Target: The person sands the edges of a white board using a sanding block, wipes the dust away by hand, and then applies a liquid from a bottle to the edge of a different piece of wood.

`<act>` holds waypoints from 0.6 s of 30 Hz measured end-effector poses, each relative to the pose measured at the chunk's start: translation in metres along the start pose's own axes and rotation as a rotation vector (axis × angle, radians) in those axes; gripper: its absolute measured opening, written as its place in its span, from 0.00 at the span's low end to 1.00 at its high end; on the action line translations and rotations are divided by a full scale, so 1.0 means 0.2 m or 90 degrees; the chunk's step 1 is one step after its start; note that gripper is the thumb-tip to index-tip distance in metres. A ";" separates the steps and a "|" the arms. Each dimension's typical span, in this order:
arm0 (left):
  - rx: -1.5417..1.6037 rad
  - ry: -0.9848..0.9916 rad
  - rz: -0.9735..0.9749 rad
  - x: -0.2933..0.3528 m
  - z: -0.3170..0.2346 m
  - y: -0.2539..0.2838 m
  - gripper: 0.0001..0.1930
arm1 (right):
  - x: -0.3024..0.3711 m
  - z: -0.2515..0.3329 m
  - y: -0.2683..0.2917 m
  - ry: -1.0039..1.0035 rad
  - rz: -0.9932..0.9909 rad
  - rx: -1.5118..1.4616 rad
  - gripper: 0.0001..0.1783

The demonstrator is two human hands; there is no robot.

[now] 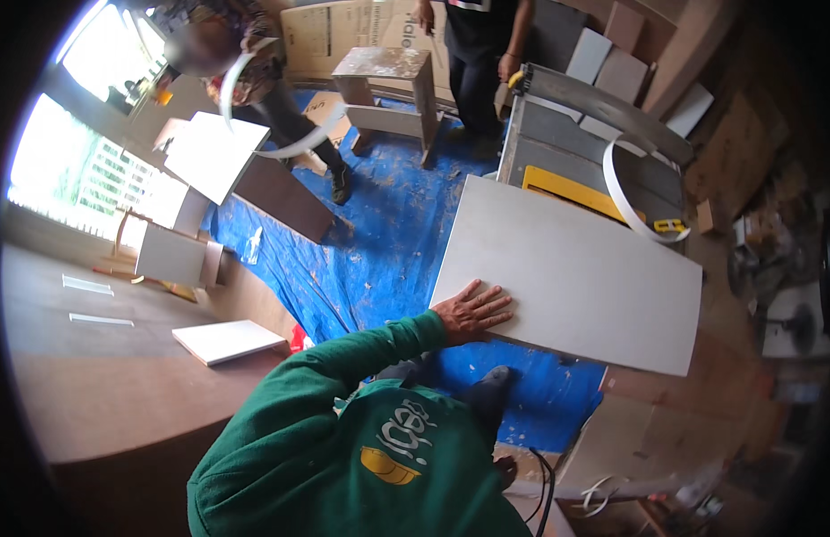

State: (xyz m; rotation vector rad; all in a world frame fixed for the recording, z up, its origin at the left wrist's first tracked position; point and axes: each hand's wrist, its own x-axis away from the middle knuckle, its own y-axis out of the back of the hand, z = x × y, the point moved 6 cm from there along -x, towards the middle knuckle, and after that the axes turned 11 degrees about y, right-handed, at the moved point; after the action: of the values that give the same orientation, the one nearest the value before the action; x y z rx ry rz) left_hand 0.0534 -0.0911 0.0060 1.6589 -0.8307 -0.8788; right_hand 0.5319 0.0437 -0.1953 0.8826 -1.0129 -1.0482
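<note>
My left hand [473, 313] lies flat with its fingers spread on the near left edge of a large white panel [581, 273]. Its arm is in a green sleeve [343, 358]. The panel rests tilted across a table saw [558, 134], over part of a yellow strip [576, 192]. A curved white edging strip [616, 183] arches above the panel's far right side, next to a small yellow tool [670, 225]. Beside my torso, a small brown patch [505, 469] may be part of my right hand; its fingers are hidden.
Blue sheeting [379, 233] covers the floor. A brown workbench [119, 376] on the left bears a white board [227, 341]. Two people stand beyond, one with a curved white strip [299, 143]. A stool-like wooden stand [384, 67] is at the back; black cables [547, 492] hang near my right side.
</note>
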 end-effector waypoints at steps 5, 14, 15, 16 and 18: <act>-0.035 -0.048 0.007 -0.15 -0.16 -0.07 0.37 | -0.23 -0.16 0.22 -0.108 -0.072 -0.095 0.29; 0.114 -0.061 0.012 -0.81 -0.96 -0.47 0.27 | -1.14 -0.37 1.01 0.189 -0.322 -0.031 0.23; 0.159 -0.031 0.004 -0.86 -1.02 -0.47 0.25 | -1.24 -0.36 1.12 0.206 -0.374 -0.078 0.22; 0.164 -0.027 0.002 -0.88 -1.05 -0.44 0.25 | -1.31 -0.33 1.23 0.228 -0.415 -0.135 0.22; 0.157 0.005 0.053 -0.84 -1.05 -0.39 0.23 | -1.48 -0.13 1.38 0.278 -0.429 -0.250 0.21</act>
State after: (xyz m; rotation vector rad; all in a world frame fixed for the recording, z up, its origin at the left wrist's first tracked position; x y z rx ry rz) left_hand 0.1602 0.1679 -0.0033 1.8243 -1.0271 -0.7343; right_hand 0.5787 0.4028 -0.0146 1.0841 -0.1146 -1.4641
